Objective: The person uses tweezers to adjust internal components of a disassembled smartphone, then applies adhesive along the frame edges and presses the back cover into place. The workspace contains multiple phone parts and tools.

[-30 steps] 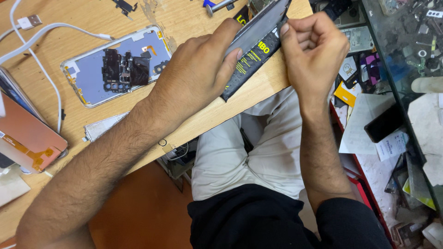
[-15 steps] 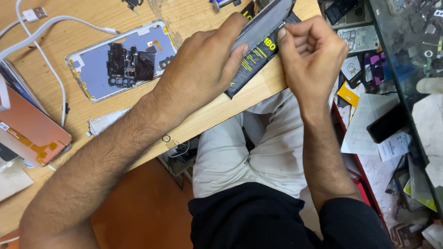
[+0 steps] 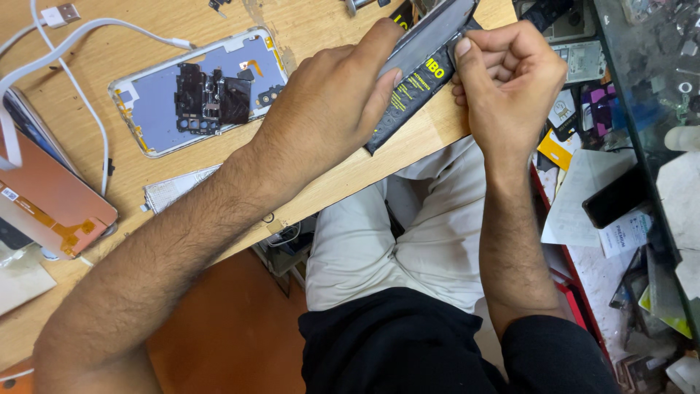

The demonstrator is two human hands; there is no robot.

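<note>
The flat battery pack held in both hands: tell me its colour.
Black with yellow printing, its upper face grey; the battery pack shows best in the head view.

A battery [image 3: 419, 84] is held over the surface's [image 3: 321, 197] near edge, between left hand [image 3: 328, 109] and right hand [image 3: 507, 87]. An opened phone frame [image 3: 197, 91] is laid left of them, a cable [image 3: 80, 95] further left; what is probably a screen panel [image 3: 51, 201] is set at the far left.

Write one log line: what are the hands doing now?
left hand: grips black battery | right hand: pinches its edge | opened phone: on table
</note>
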